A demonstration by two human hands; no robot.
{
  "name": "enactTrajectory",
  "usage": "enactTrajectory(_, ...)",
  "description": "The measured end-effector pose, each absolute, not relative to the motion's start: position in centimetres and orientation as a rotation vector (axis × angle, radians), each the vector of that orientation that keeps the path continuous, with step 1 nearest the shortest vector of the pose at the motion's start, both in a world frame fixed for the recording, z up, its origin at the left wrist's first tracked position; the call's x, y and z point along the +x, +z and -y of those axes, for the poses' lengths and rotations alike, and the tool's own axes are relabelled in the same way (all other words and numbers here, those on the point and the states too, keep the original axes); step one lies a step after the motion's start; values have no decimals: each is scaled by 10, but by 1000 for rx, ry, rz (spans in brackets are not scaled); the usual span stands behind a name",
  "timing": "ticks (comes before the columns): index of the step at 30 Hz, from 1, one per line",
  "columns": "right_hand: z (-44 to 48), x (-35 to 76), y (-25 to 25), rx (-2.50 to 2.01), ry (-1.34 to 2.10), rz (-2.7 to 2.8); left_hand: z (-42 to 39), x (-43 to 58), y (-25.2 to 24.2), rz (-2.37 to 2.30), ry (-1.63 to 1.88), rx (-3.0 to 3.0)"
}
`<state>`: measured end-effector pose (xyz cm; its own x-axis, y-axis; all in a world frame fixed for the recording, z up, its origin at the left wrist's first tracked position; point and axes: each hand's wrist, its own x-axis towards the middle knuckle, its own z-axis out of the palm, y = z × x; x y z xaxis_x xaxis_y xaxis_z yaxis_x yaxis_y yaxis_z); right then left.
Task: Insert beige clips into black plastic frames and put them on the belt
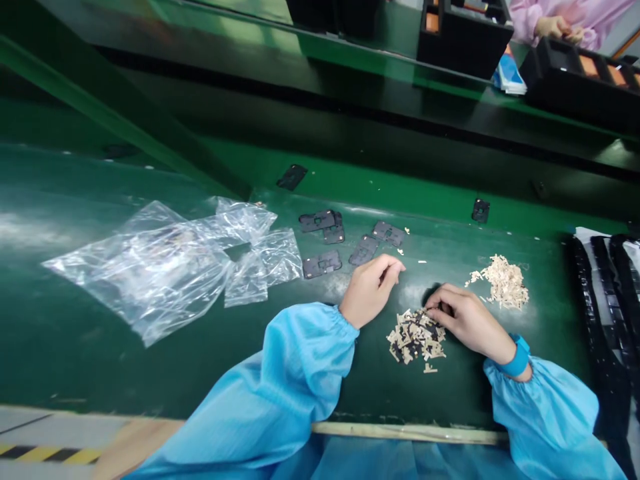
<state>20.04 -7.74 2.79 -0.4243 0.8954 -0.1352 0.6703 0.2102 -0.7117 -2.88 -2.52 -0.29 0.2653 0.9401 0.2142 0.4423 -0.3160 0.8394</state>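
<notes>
A pile of small beige and black pieces [417, 337] lies on the green table [370, 373]. At its upper right edge, my right hand [463, 317] has its fingers pinched together; whatever they grip is too small to name. My left hand [373, 287] is up and left of that pile, its fingers closed, and no object shows between them. Just beyond it are flat black plates, among them one lying angled [364, 249] and one at the left [323, 264]. Farther right sits a second pile of pale pieces [505, 282].
Clear plastic bags [175, 273] spread over the table's left side. Black strips [605, 307] lie at the right edge. A green slanted beam [125, 113] crosses the upper left. Black bins [465, 37] stand on the raised shelf, with another person's hands [557, 28] behind.
</notes>
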Motion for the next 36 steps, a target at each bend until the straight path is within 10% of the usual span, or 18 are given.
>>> enactTrajectory(19,88,194,15,-1437,700,2439,45,-23,-6,-1005,608,2275)
enactTrajectory(36,75,197,9,-1605,1167,1498,22,3,0,-1024,657,1511)
